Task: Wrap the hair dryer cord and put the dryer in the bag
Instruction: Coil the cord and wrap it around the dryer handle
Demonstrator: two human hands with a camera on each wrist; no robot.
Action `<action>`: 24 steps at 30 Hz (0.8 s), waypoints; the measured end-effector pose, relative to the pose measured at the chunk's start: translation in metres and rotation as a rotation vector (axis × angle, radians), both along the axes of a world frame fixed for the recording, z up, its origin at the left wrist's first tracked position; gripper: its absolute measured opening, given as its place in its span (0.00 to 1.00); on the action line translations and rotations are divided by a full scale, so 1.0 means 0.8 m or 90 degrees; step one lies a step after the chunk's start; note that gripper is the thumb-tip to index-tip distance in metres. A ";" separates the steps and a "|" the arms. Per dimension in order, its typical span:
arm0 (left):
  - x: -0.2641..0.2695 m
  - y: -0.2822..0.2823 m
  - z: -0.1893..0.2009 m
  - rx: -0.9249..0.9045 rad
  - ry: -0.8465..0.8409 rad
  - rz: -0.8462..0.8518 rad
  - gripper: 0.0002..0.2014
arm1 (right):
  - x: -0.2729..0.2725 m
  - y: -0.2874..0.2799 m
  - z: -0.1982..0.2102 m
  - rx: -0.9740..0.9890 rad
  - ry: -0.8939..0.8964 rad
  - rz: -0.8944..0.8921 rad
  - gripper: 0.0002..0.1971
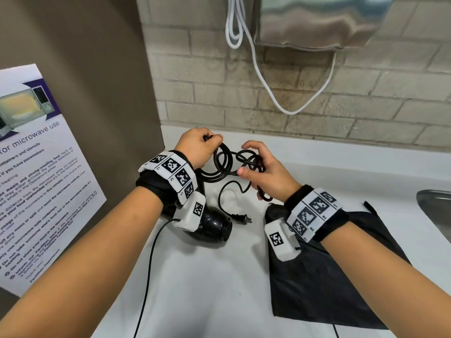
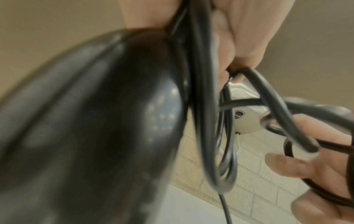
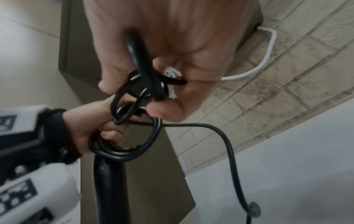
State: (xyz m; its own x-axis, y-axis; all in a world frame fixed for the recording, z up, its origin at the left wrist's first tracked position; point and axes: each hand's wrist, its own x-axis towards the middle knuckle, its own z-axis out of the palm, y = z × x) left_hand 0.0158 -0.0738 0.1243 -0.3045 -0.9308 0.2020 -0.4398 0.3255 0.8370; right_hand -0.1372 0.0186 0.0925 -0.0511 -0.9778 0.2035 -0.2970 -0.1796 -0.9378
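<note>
The wrap is partly done, by my judgement: several loops of the thin, glossy black rubber cord are gathered between the hands, the left hand pinching the coil's top and the right hand curled around its other side. A loose tail and the two-pronged plug lie below the hands. The rounded, shiny black plastic hair dryer sits under the left wrist, not yet in the flat, matte black fabric bag beneath the right forearm.

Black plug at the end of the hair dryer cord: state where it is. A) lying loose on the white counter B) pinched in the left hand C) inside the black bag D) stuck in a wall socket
A: the black two-pronged plug lies on the white counter, beside the black hair dryer, in neither hand.
</note>
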 end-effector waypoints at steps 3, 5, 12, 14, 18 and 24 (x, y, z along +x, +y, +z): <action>-0.002 0.003 0.000 0.002 0.000 -0.010 0.10 | 0.006 -0.009 -0.005 -0.077 -0.007 -0.081 0.14; -0.004 0.006 -0.001 0.005 0.005 -0.019 0.11 | 0.010 -0.013 -0.006 -0.091 -0.033 -0.128 0.13; -0.012 0.007 0.001 -0.022 -0.011 -0.010 0.11 | 0.029 -0.016 -0.007 -0.098 0.013 -0.105 0.05; -0.008 0.002 0.001 -0.022 -0.007 0.006 0.10 | 0.027 -0.013 -0.006 -0.093 0.072 -0.029 0.06; -0.005 0.001 0.001 -0.024 -0.024 -0.013 0.10 | 0.025 -0.014 -0.002 -0.061 0.188 0.032 0.11; -0.009 0.005 0.002 -0.028 -0.017 -0.048 0.08 | 0.035 -0.021 -0.001 -0.023 0.182 -0.047 0.16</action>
